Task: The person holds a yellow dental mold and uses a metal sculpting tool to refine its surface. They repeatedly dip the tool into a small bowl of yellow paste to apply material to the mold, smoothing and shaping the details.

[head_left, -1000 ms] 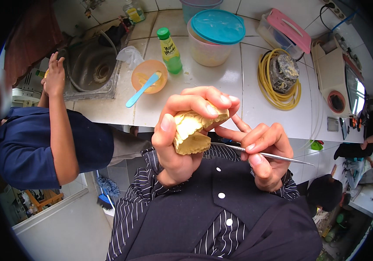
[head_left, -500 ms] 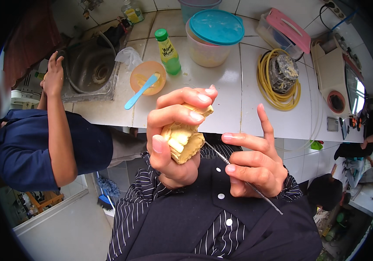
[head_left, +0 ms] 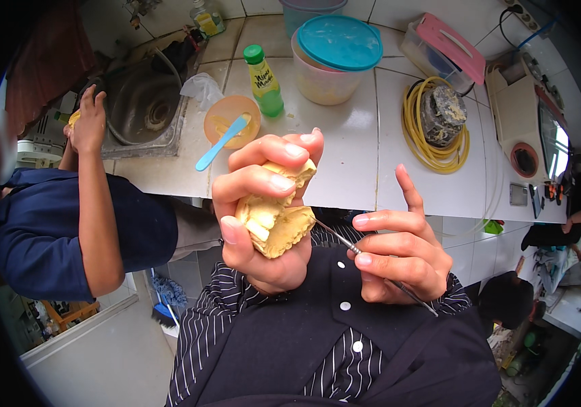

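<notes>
A yellow plaster dental cast [head_left: 282,229] with a row of teeth is gripped in my left hand [head_left: 248,182], in front of my chest. My fingers wrap over its far side, with the thumb at its left edge. Pinched between thumb and fingers of my right hand [head_left: 402,254] is a thin metal dental carver [head_left: 336,235] with a ribbed handle. The carver's tip meets the cast's right edge; whether it touches cannot be made out. My right index finger extends along the upper side, and another finger points up.
On the tiled counter [head_left: 344,166] stand an orange bowl [head_left: 217,112] with a blue spatula [head_left: 222,144], a green bottle [head_left: 264,85], a teal-lidded tub [head_left: 331,78] and a coiled yellow hose [head_left: 409,129]. At left, a person in navy [head_left: 93,234] works beside the sink [head_left: 142,112].
My left hand has moved slightly left and turned the cast, showing more of its inner face. The carver has swung a little with it. The other person's hand now shows something yellow.
</notes>
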A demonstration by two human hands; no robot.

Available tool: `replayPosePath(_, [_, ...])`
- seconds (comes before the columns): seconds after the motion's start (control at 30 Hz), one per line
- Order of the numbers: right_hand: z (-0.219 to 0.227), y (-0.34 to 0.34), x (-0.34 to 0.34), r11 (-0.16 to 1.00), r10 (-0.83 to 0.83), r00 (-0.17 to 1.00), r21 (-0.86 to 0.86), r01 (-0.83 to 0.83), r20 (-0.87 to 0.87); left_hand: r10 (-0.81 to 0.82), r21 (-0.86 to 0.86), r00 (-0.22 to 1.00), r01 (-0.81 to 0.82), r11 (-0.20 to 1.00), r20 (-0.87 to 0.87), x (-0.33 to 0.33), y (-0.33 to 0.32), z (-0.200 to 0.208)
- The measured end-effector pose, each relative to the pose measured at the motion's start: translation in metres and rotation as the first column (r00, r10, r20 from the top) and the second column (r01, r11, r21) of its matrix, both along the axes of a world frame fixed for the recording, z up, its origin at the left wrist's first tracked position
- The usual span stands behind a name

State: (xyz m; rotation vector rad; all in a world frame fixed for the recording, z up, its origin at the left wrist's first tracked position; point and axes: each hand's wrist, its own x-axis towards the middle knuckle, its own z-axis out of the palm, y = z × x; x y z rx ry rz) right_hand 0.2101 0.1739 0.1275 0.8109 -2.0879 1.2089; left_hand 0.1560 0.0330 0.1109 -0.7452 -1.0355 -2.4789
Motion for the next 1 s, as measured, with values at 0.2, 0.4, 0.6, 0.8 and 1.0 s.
replayPosePath(0.2, [0.001, -0.003, 0.0, 1.0, -0.004, 1.0, -0.01, 0.004, 0.0, 0.007, 0.017, 1.0, -0.007, 1.0, -0.005, 0.0, -0.001, 0.001])
replayPosePath(0.4, [0.003, -0.006, 0.001, 1.0, -0.002, 1.0, -0.028, 0.002, 0.009, 0.051, 0.07, 0.999, -0.051, 0.996, 0.003, 0.0, 0.0, 0.001])
replayPosePath(0.6, [0.003, -0.008, 0.0, 1.0, -0.027, 1.0, 0.016, 0.027, 0.01, 0.036, -0.01, 0.999, -0.036, 0.999, -0.014, 0.001, -0.007, 0.002])
replayPosePath(0.8, [0.009, -0.006, 0.002, 0.999, -0.019, 0.996, 0.036, 0.016, 0.087, 0.055, -0.037, 0.997, -0.057, 0.998, -0.056, 0.0, -0.009, 0.002])
replayPosePath(1.0, [0.013, -0.008, 0.0, 0.997, -0.023, 0.997, 0.071, 0.018, 0.072, 0.14, -0.03, 0.979, -0.146, 0.989, -0.148, -0.003, -0.004, -0.002])
